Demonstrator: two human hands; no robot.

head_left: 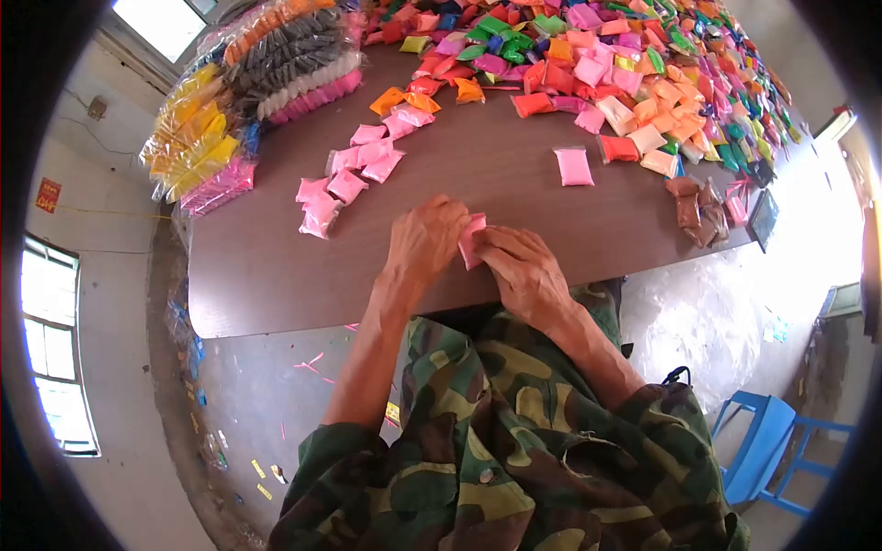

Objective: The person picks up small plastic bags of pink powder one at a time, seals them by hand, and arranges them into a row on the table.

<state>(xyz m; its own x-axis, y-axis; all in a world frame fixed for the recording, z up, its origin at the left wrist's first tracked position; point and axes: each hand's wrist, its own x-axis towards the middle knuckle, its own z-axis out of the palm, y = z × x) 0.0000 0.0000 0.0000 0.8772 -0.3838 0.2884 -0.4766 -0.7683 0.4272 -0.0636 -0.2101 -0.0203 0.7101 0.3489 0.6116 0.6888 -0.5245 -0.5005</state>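
Between my hands, over the near part of the table, is a small pink packet point(472, 241). My left hand point(424, 241) has its fingers curled against the packet's left edge. From the other side my right hand point(524, 266) pinches it with thumb and fingers. The fingertips are partly hidden behind the knuckles. A loose group of pink packets point(347, 186) lies beyond my left hand, to the left. One single pink packet point(575, 167) rests flat beyond my right hand.
A large heap of coloured packets point(588, 64) covers the table's far side and right. Stacked clear bags of packets point(276, 73) stand at the far left. Brown packets point(698, 211) lie by the right edge of the brown table point(266, 275). A blue stool point(758, 445) stands on the floor.
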